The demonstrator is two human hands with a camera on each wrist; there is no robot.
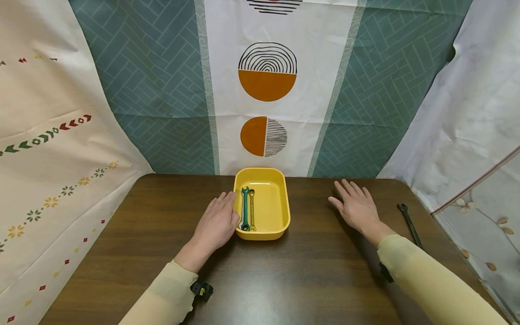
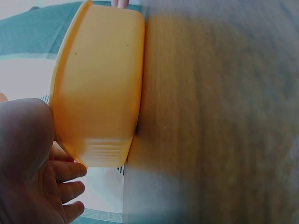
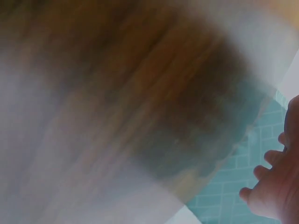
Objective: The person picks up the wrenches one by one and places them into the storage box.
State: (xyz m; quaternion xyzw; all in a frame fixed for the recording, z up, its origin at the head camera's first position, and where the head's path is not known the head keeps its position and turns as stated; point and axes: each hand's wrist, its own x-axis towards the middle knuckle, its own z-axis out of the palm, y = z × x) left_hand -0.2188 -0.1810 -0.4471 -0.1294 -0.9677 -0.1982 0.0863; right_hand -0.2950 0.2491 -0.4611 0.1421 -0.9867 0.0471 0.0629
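Observation:
A yellow plastic bin (image 1: 266,212) stands on the table, with a green wrench (image 1: 245,210) and a gold-coloured wrench (image 1: 252,210) lying side by side along its left wall. Right at the bin's left rim is my left hand (image 1: 217,221), its fingers fairly straight; in the left wrist view the thumb overlaps the rim, and firm contact is hard to judge. My right hand (image 1: 357,207) holds nothing, its fingers spread over the table to the right of the bin. A dark wrench (image 1: 410,225) lies farther right, its lower end hidden by my right sleeve.
The brown wooden table (image 1: 276,275) has its far edge just behind the bin. A patterned curtain (image 1: 268,104) hangs along the back, with pale cloth (image 1: 483,113) at the right and embroidered cloth (image 1: 53,180) at the left.

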